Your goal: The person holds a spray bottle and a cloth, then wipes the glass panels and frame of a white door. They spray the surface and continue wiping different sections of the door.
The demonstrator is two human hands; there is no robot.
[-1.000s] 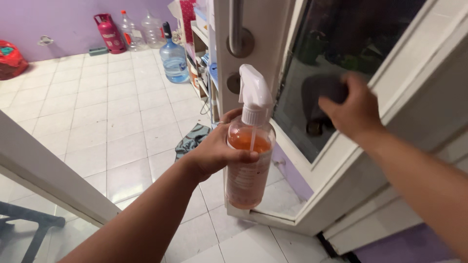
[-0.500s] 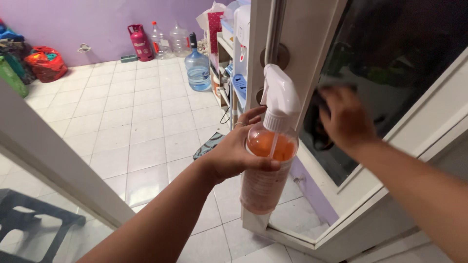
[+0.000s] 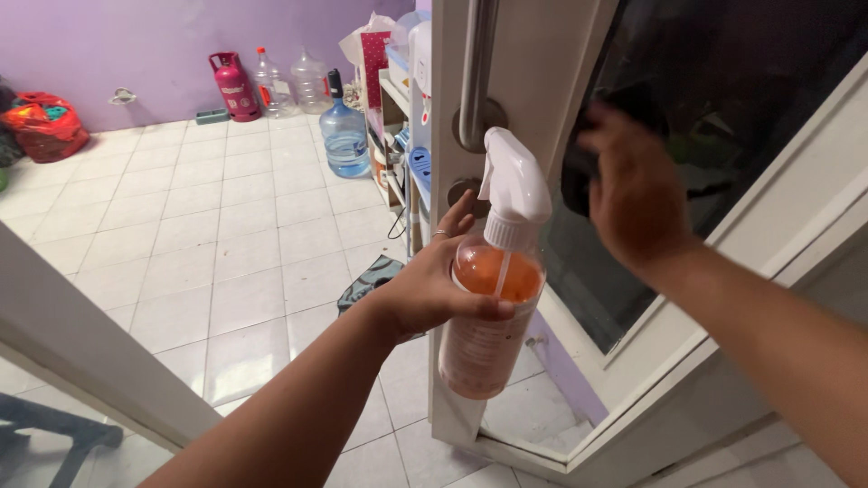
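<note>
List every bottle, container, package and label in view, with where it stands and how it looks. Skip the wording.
Spray bottle: held in the left hand, clear, orange liquid, white trigger head, pale label.
Water jug: on the floor by the shelves, large, clear blue, dark cap.
Gas cylinder: against the purple wall, pink.
Two clear jugs: beside the cylinder.
Red bag: far left, on the floor.

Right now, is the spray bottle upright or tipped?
Upright: the spray bottle stands in the left hand, white trigger head on top, orange liquid level.
</note>
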